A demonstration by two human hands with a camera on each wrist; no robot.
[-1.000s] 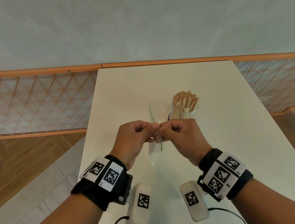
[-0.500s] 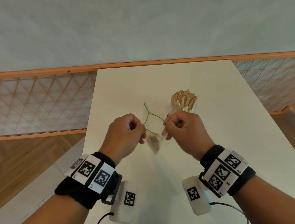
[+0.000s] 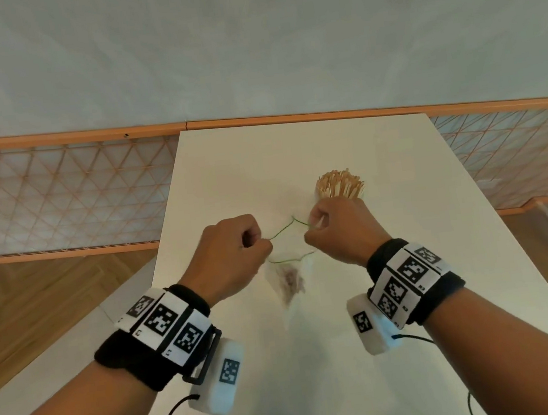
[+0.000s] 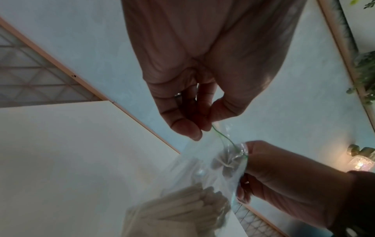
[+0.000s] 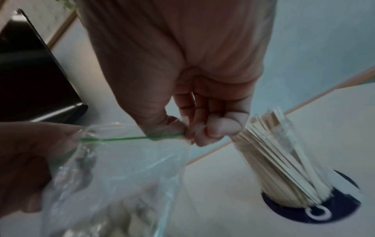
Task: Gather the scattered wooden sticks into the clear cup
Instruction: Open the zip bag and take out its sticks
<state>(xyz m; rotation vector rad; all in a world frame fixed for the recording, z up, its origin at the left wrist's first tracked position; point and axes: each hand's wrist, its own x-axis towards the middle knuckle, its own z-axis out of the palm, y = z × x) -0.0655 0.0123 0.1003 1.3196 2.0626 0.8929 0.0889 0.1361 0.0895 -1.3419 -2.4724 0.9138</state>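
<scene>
A clear cup point(image 3: 340, 183) packed with upright wooden sticks point(image 5: 284, 160) stands on the white table point(image 3: 293, 149), just beyond my right hand. Both hands hold a clear plastic zip bag point(image 3: 288, 281) above the table. My left hand point(image 3: 265, 243) pinches one side of its green seal strip point(image 4: 222, 136). Pinching the other side is my right hand point(image 3: 310, 232), with the strip point(image 5: 131, 138) stretched between the two. The bag's mouth gapes open and small pale and dark pieces lie blurred in its lower part point(image 5: 113, 208).
The cup stands on a dark blue round mark point(image 5: 328, 213) on the table. A lattice railing with an orange rail point(image 3: 58, 206) runs behind the table's far edge. Wooden floor point(image 3: 36, 305) lies to the left and a dark object point(image 5: 30, 72) off to the right.
My hands have drawn apart and risen slightly, and the bag's green seal, shut a second ago, has spread open between them. The cup of sticks has not moved.
</scene>
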